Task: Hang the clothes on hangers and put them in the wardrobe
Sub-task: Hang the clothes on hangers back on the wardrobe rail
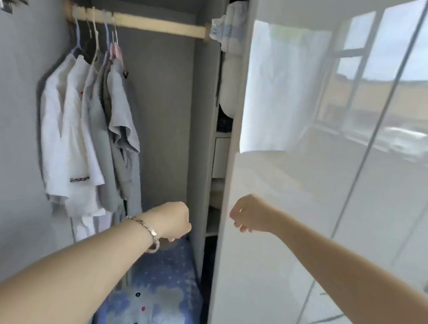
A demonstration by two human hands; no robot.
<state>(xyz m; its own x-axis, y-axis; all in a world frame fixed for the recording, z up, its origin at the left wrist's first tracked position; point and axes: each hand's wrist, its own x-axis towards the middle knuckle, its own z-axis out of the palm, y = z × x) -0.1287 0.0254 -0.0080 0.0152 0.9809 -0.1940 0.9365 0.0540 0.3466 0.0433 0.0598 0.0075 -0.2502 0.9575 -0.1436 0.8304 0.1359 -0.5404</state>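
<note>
Clothes (82, 122) hang bunched at left end of rod (149, 24). Your left hand (172, 221) – fingers curled under, cannot tell if holding anything – hovers above bedding (163, 291). Your right hand (248, 215) curled at door (275, 265) edge, grip unclear. Risk: swing door shut with left wrist inside and you pinch it – loose hems may catch too
</note>
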